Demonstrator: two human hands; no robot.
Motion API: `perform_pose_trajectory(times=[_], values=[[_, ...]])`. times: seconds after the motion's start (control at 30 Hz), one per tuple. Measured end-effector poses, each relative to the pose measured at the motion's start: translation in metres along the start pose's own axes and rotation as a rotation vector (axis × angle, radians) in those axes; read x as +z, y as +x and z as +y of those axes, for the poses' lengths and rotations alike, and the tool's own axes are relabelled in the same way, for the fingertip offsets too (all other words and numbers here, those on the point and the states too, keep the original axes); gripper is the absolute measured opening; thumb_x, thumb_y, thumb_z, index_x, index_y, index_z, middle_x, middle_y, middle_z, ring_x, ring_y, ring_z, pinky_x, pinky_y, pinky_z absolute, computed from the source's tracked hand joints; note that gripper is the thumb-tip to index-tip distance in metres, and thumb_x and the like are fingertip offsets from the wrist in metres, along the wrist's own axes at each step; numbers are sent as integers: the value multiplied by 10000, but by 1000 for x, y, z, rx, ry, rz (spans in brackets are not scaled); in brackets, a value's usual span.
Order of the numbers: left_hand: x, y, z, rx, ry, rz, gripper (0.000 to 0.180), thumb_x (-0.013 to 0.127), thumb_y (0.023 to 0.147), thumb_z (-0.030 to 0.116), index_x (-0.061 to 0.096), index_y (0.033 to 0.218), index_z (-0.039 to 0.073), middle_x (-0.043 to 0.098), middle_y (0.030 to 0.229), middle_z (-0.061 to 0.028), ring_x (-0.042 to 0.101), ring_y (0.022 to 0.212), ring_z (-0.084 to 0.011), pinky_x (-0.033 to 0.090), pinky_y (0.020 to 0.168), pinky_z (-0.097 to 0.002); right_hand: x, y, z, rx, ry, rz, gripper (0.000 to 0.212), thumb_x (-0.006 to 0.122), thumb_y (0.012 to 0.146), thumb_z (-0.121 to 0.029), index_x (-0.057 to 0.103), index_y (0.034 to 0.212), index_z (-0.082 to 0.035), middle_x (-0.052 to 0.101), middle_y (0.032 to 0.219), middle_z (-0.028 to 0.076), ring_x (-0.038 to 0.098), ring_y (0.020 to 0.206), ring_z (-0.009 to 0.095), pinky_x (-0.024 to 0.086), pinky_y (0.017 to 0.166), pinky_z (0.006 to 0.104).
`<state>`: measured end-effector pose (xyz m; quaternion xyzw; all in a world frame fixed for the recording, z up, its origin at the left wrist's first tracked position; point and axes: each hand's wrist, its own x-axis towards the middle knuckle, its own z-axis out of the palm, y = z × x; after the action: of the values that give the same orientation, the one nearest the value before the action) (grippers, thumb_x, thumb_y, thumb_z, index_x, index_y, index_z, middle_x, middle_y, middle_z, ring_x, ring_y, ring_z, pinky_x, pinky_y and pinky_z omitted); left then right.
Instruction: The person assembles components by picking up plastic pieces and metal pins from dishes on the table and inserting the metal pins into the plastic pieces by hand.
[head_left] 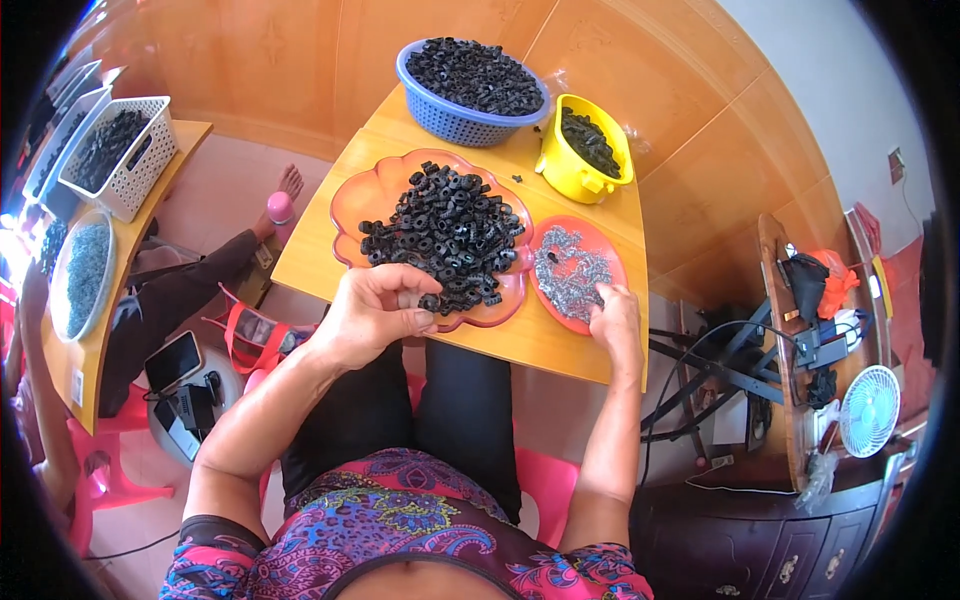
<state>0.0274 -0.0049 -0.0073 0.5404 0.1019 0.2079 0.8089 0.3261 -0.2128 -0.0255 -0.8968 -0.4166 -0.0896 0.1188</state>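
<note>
My left hand (375, 308) is closed at the near edge of an orange petal-shaped tray (345, 200). Its thumb and fingers pinch a small black plastic part (430, 302). Heaped in that tray are many similar black parts (450, 225), ring-like with holes. To the right lies a small orange-red plate (612, 250) strewn with tiny silvery metal pieces (575, 285). Over this plate's near right edge reaches my right hand (616, 318), fingertips drawn together at the metal pieces. Whatever sits between those fingertips is hidden.
Behind the tray stand a blue basket (465, 125) and a yellow basket (575, 180), both holding black parts. At left, another person's leg (180, 295) shows by a second table with a white basket (150, 165). A small fan (868, 410) is at right.
</note>
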Motion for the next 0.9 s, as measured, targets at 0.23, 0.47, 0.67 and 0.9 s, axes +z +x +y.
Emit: perform_pose_trajectory(times=[0.23,0.47,0.67,0.9], values=[[6,1,0,-14,-48,23,233,614,823,-78,575,1050,-44,638,861,-68,639,772,-125,532,712,-251,14,7,11,14,3,-98,312,614,734,20,638,1044,-3,609,961,193,560,969,370,449,869,404],[2,1,-2,-12,-9,14,231,605,831,-74,571,1057,-42,644,872,-70,642,780,-125,529,718,-247,4,2,11,55,-140,12,238,566,699,33,633,923,-14,597,907,187,554,909,358,454,836,422],[4,0,0,-19,-27,21,225,603,832,-72,573,1053,-37,642,857,-67,643,778,-125,530,715,-250,17,7,20,51,60,133,195,596,702,83,622,883,15,614,845,168,593,788,347,488,746,372],[5,4,-4,66,-129,9,194,610,814,-84,587,992,-11,643,878,-73,650,774,-139,536,685,-253,15,11,24,142,752,281,63,600,829,35,607,882,2,576,744,3,530,644,88,463,593,237]])
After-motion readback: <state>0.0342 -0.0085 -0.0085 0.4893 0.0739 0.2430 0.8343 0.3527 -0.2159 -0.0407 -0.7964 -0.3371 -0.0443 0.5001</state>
